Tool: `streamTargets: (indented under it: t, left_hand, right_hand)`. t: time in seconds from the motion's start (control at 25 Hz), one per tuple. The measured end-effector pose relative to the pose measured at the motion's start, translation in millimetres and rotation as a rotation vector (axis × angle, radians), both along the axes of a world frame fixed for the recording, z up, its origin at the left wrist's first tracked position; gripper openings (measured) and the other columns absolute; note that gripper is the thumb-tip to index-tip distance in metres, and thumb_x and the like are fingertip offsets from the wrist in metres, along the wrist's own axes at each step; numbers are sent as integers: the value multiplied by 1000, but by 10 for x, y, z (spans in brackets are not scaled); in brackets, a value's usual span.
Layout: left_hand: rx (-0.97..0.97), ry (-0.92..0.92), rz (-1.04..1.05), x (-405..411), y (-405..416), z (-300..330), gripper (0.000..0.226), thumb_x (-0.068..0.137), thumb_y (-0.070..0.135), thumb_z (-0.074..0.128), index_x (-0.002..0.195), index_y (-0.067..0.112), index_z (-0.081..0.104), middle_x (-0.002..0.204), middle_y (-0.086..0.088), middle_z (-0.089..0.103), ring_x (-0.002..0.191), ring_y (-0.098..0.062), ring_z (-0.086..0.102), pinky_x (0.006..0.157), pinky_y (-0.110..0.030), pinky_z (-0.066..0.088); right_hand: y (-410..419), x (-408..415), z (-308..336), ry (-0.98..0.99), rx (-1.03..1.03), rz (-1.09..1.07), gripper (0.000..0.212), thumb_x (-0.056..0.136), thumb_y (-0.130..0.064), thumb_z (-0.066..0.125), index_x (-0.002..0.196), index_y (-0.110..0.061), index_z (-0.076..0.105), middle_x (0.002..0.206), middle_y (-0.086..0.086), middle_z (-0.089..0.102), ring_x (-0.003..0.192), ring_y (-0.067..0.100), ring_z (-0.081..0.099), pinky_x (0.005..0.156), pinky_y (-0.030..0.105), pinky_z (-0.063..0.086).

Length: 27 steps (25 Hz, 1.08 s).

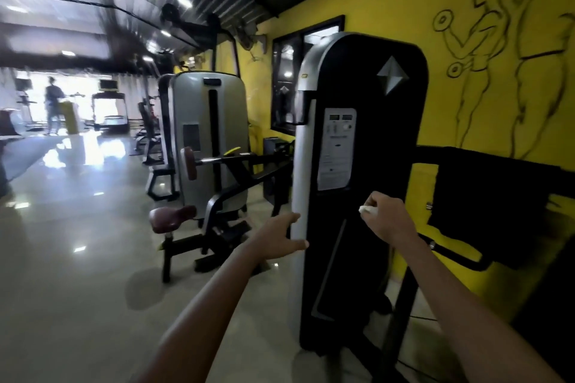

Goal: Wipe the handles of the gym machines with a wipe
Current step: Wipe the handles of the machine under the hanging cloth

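Head view: the right hand [385,218] pinches a small white wipe [367,210] in curled fingers, the wipe poking out on its left, before the black weight-stack cover [373,146]. Beside it, the left hand [280,239] is spread, fingers relaxed, touching the cover's silver edge [300,183].

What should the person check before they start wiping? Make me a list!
1. Wipe in hand: ok, the right hand pinches a small white wad.
2. Left hand free: ok, it is open, by the grey edge of the black machine.
3. Handle within reach: cannot tell, no handle of this machine shows clearly.
4. Wipe touching the machine: not ok, it appears just short of the panel.
5. Wipe damp enough: cannot tell.
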<state>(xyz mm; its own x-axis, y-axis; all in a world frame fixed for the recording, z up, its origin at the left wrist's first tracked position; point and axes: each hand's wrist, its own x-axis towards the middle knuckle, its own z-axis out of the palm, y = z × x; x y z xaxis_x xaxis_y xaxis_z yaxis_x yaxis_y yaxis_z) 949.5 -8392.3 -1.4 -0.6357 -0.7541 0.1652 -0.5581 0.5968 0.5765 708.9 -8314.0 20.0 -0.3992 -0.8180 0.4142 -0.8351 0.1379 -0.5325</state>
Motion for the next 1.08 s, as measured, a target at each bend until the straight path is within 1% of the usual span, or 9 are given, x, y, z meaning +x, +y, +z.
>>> streamTargets:
  t: [0.16,0.24,0.36,0.52,0.64,0.8,0.92,1.0,1.08]
  left_hand:
    - [53,-25,-213,-583,-555,-6,75,87,37,65,149,15,27,151,-2,35,139,-17,32,107,-23,26]
    - [41,-22,-309,-867,-822,-4,76,88,35,65,149,13,26,151,-4,35,140,-18,31,112,-28,27]
    - [31,-17,-432,-1276,-1235,-83,75,88,32,65,149,12,26,151,-6,35,140,-19,31,113,-30,27]
    - [30,-51,-566,-1850,-1798,-199,77,86,34,68,148,12,28,150,-5,36,139,-17,33,110,-26,28]
    - [32,-68,-654,-2246,-1997,-270,73,87,32,67,147,11,30,148,-4,38,137,-18,35,106,-20,28]
    - [23,-125,-744,-2913,-2280,-557,78,87,41,65,149,17,25,154,-4,29,141,-20,28,114,-35,28]
    - [10,-151,-774,-3480,-2460,-834,79,88,41,63,151,19,22,157,-3,23,144,-20,23,116,-37,26]
    - [-19,-162,-769,-3880,-2588,-1050,78,90,41,61,151,19,19,158,-2,18,145,-19,18,117,-33,22]
    - [-17,-185,-755,-4371,-2753,-1338,77,91,42,59,152,19,16,159,-1,13,146,-18,14,115,-30,18]
  right_hand:
    - [-103,-507,-136,24,-11,-116,25,94,-17,54,72,-13,41,61,5,37,55,25,34,56,34,27]
    - [-172,-725,-215,38,-22,-235,27,94,-19,53,70,-15,41,63,9,44,59,31,44,54,39,36]
    - [-302,-947,-321,4,-45,-414,20,91,-20,55,78,-5,51,74,19,57,67,34,57,62,46,50]
    - [-491,-1158,-426,-6,-41,-543,15,90,-17,57,79,-10,52,74,13,59,67,30,56,59,42,48]
    - [-502,-1340,-477,-12,-17,-597,8,91,-14,54,91,-9,59,76,13,62,67,29,59,61,45,51]
    - [-589,-1778,-648,-39,10,-689,11,88,-7,54,91,-12,63,72,9,64,66,25,63,58,39,54]
    - [-760,-2222,-821,-91,17,-760,13,90,-4,53,87,-15,60,71,7,62,58,15,60,49,25,48]
    - [-915,-2591,-1002,-117,-19,-778,15,91,-2,51,87,-15,58,73,11,64,61,23,62,53,31,49]
    - [-1127,-3062,-1201,-132,3,-784,12,93,-5,50,96,-9,60,81,15,66,67,29,62,57,34,49]
